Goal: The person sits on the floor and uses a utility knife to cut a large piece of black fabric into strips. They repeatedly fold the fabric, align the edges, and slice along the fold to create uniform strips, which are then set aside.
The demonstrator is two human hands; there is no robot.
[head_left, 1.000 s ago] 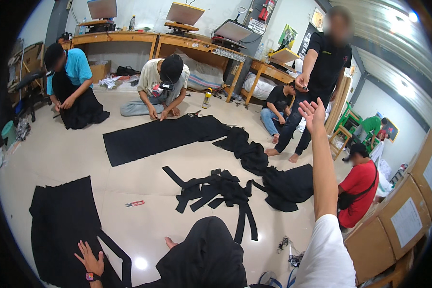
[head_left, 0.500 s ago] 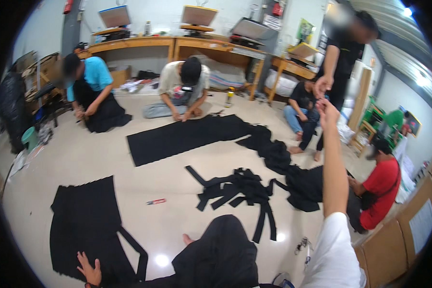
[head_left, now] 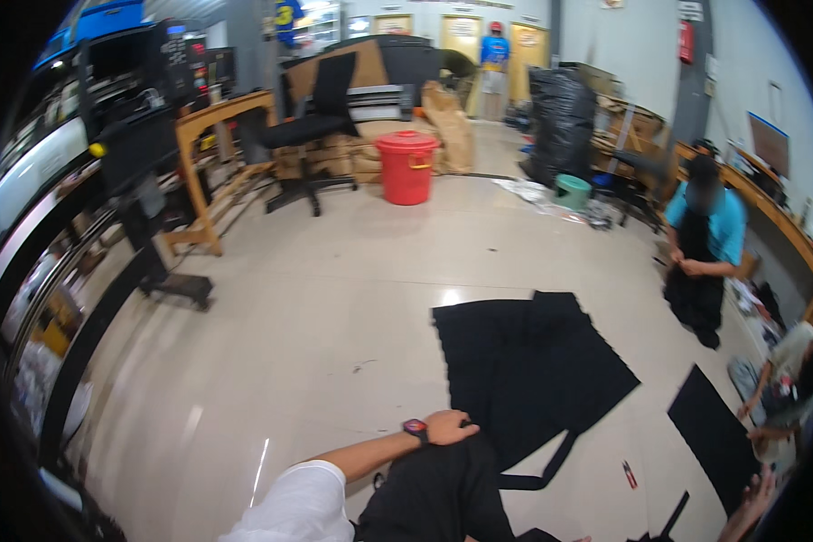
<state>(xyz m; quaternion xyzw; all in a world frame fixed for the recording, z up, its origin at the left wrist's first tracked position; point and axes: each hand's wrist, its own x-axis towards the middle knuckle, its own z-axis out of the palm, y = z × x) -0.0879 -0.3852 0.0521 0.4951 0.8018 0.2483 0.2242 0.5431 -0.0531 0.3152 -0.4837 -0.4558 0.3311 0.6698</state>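
My left hand (head_left: 447, 427), with a watch at its wrist, rests on my black-trousered knee; its fingers look slightly apart and nothing shows in it. Just beyond it a large piece of black cloth (head_left: 533, 370) lies flat on the floor, with wavy edges and a narrow black strap (head_left: 546, 476) off its near side. At the lower right edge my right hand (head_left: 758, 493) is raised, blurred, with fingers apart. Beside it lies a long black cloth panel (head_left: 715, 443). A small slim red tool (head_left: 630, 474) is on the floor between the two cloths.
A red lidded bin (head_left: 406, 172), a black office chair (head_left: 321, 131) and a green pail (head_left: 572, 192) stand farther back. A large machine (head_left: 108, 181) lines the left. Two people sit at the right, one in a blue shirt (head_left: 730, 221) handling black cloth.
My view has swung left. My left hand has moved from the black cloth onto my knee. My right arm, earlier stretched toward a standing person's hand, now shows only at the lower right.
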